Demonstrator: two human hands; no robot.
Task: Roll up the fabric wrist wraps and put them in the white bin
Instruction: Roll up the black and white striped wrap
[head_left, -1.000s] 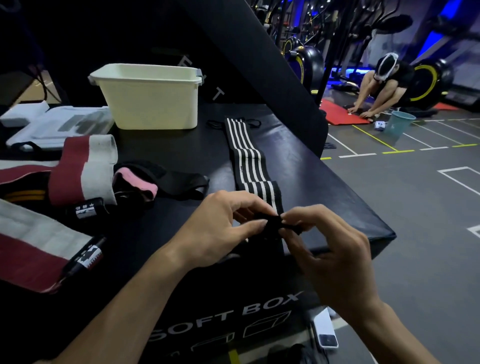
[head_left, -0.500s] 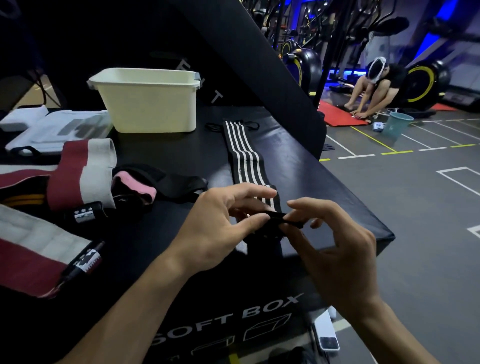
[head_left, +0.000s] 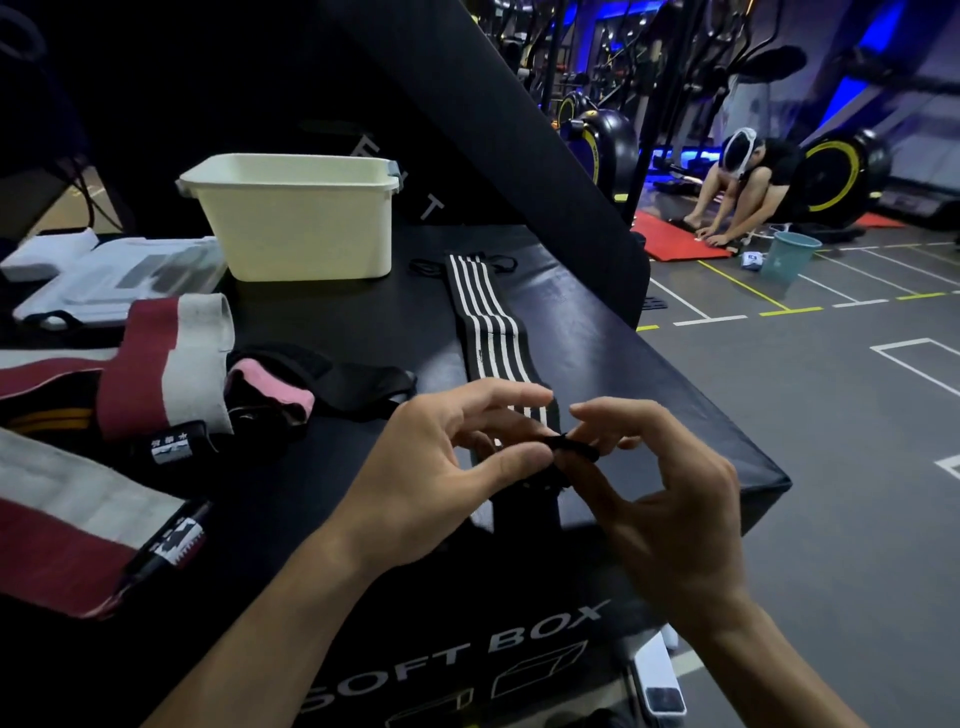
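Lying lengthwise on the black surface (head_left: 597, 322), the black wrist wrap with white stripes (head_left: 488, 332), far end near the white bin (head_left: 296, 228), near end at the front edge. Pinching that near end: left hand (head_left: 447, 462) with thumb and curled fingers on the black tip, index lifted; right hand (head_left: 660, 493) nipping the same tip from the other side, remaining fingers spread. Judging by this, starting the first tight turn of the roll, most of the strap not yet wound. Next, likely calling for tucking the tip under, then rolling evenly toward the bin. Waiting to the left, red-and-white wraps (head_left: 166, 358) and a pink-and-black one (head_left: 275, 389), unrolled. Reading "SOFT BOX" (head_left: 457, 660) on the front face; small tag on a red wrap too blurred for reading.
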